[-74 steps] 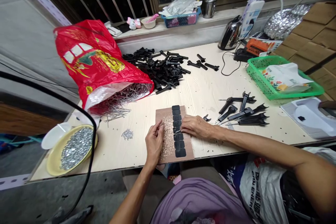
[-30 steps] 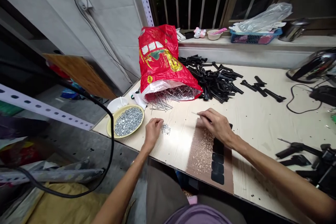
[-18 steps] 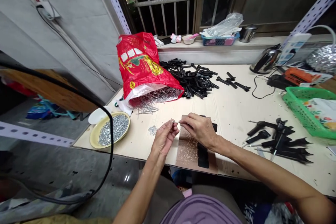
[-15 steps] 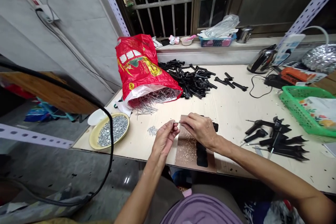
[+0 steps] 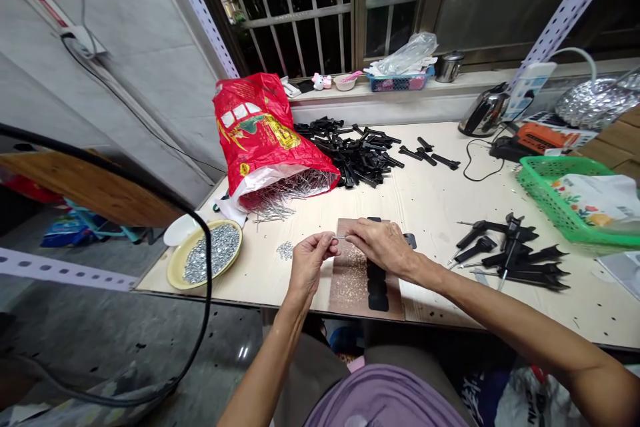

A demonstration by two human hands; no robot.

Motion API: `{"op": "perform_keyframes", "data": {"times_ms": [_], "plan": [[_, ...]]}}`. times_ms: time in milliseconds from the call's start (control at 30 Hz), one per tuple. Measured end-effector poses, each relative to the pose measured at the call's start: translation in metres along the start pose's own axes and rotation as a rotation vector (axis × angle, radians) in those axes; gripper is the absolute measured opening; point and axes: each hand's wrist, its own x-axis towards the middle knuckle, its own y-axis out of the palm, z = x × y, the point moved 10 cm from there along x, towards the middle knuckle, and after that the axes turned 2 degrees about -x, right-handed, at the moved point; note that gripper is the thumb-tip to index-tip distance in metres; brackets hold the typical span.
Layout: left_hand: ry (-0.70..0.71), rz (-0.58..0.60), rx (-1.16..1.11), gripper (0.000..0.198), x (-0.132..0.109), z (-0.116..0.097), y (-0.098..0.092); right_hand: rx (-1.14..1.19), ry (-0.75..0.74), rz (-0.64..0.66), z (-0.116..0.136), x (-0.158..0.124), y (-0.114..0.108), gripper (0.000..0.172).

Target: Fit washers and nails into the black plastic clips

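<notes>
My left hand (image 5: 311, 259) and my right hand (image 5: 381, 245) meet above the front of the table, fingertips pinched. A thin metal rod (image 5: 340, 237) spans the short gap between them, its ends hidden in the fingers. Beneath my right hand lies a brown board (image 5: 347, 287) with pale specks and a column of black flat pads (image 5: 378, 285). Just left of my left hand is a little heap of small silvery metal pieces (image 5: 285, 251). A yellow bowl (image 5: 176, 272) farther left holds many more such pieces.
A red bag (image 5: 270, 140) spills thin metal rods (image 5: 280, 197) onto the table. Behind it are piled black plastic parts (image 5: 357, 157). Black parts with metal shafts (image 5: 515, 250) lie at right, near a green basket (image 5: 537, 197). A black cable (image 5: 206, 260) hangs at left.
The whole view has shifted slightly, with table things appearing a little farther left. Both hands keep their pinch on the thin rod; my right hand sits slightly flatter over the board.
</notes>
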Motion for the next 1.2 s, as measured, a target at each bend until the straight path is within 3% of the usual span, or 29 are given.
{"op": "perform_keyframes", "data": {"times_ms": [200, 367, 567, 733, 900, 1067, 1200], "plan": [[0.054, 0.006, 0.077, 0.031, 0.001, -0.001, 0.003, -0.023, 0.014, -0.082, 0.0, -0.006, -0.01, 0.015], [0.137, -0.008, 0.185, 0.029, 0.0, -0.006, 0.004, -0.121, 0.037, -0.066, 0.0, -0.011, -0.008, 0.024], [0.19, 0.002, 0.284, 0.026, -0.002, -0.012, 0.009, 0.039, 0.071, -0.031, -0.006, -0.018, -0.001, 0.017], [0.18, 0.022, 0.293, 0.026, -0.002, -0.008, 0.01, 0.017, 0.088, -0.024, -0.008, -0.02, 0.001, 0.02], [0.152, 0.051, 0.292, 0.025, -0.002, -0.002, 0.011, 0.142, 0.103, 0.032, -0.015, -0.022, 0.011, 0.018], [0.052, 0.071, 0.155, 0.03, -0.001, 0.011, 0.013, 0.138, 0.157, 0.012, -0.022, -0.025, 0.008, 0.02], [0.026, 0.065, 0.117, 0.03, 0.0, 0.016, 0.015, 0.054, 0.117, -0.061, -0.016, -0.028, 0.002, 0.019]]}}
